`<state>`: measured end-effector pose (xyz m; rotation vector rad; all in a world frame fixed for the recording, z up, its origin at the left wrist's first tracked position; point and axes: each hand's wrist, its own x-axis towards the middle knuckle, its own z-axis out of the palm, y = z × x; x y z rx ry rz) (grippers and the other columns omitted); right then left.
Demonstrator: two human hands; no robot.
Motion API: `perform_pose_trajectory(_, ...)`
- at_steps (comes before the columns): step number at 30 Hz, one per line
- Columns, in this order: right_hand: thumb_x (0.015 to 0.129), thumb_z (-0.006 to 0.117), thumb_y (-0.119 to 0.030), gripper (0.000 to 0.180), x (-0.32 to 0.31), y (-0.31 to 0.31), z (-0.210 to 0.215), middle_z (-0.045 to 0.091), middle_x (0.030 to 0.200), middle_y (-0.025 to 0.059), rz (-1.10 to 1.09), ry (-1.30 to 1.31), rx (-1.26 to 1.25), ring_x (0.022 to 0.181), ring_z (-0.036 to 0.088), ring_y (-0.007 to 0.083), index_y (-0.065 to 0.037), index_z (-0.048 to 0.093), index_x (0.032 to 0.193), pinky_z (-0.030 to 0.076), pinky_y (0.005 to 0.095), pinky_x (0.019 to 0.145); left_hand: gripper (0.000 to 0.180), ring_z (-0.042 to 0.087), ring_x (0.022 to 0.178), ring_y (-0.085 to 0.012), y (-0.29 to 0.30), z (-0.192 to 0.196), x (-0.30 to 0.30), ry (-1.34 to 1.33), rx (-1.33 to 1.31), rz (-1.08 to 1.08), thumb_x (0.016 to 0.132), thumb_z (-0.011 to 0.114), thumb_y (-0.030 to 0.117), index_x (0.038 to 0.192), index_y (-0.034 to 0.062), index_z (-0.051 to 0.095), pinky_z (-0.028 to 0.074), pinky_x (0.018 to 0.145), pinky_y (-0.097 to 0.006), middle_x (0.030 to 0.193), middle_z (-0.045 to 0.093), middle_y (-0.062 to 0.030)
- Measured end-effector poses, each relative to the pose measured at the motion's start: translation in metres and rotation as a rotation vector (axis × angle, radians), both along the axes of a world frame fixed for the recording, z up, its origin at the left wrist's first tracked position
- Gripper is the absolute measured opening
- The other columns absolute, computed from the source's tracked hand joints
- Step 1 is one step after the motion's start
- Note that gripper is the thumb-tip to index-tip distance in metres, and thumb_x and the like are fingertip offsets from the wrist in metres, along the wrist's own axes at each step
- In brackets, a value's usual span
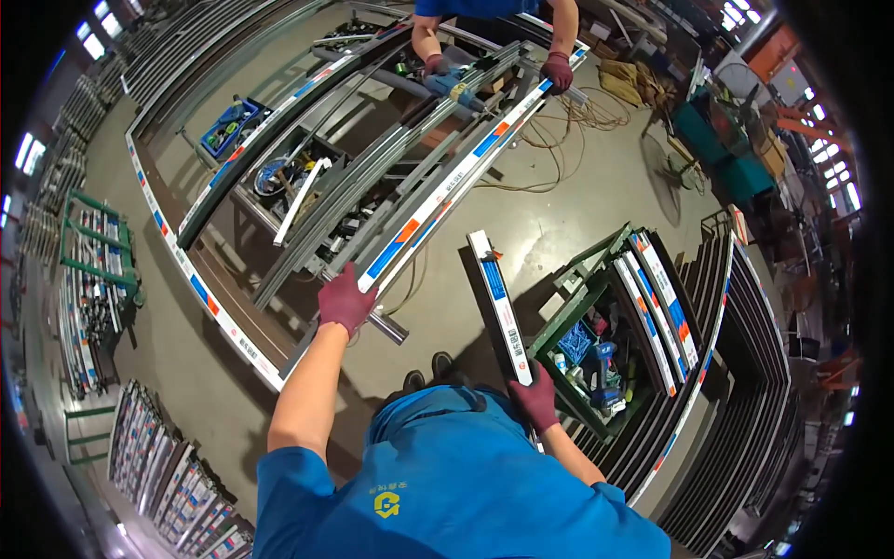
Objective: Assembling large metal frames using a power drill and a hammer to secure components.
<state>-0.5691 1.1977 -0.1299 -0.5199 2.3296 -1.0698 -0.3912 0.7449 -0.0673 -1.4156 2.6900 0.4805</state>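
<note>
My left hand (348, 300), in a maroon glove, is closed on the near end of a long metal profile (447, 191) wrapped in white, blue and orange film. This profile slants away across the work stand, over a bundle of bare grey profiles (358, 168). Lower right, my gloved right hand (535, 399) grips the near end of a shorter film-wrapped profile (499, 303), which points away from me. Some of its fingers are hidden. Opposite me, a co-worker's gloved hand (557, 72) rests at the long profile's far end, and their other hand holds a blue power drill (456, 90).
At my right stands a green-framed cart (559, 326) with a cordless drill (605, 373) and upright profiles. A large film-wrapped frame (200, 291) spans the left side. Cables (568, 140) lie on the floor beyond. Racks of profiles (172, 475) stand lower left.
</note>
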Motion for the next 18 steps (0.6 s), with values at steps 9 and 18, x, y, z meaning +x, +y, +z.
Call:
perform_pose_trajectory(9,0.074,0.090,-0.031,0.074,0.051,0.012,-0.005,0.068,0.131,0.0216,-0.156,0.224,0.207,0.124,0.064,0.0409,-0.004,0.063,0.137,0.053,0.0494,0.104,0.067,0.073,0.101,-0.0407,-0.001,0.002,0.005,0.065,-0.033,0.001,0.089,0.078,0.047,0.135,0.0029,0.056,0.057,0.089,-0.051,0.107,0.075,-0.0234)
perform_pose_trajectory(18,0.071,0.090,-0.028,0.064,0.099,0.051,-0.029,0.070,0.121,0.0239,-0.221,0.235,0.260,0.116,0.066,0.0448,-0.003,0.065,0.124,0.054,0.0513,0.098,0.066,0.074,0.103,-0.0404,0.003,0.005,0.005,0.072,-0.032,-0.010,0.089,0.077,0.048,0.133,0.0030,0.058,0.057,0.089,-0.052,0.108,0.076,-0.0229)
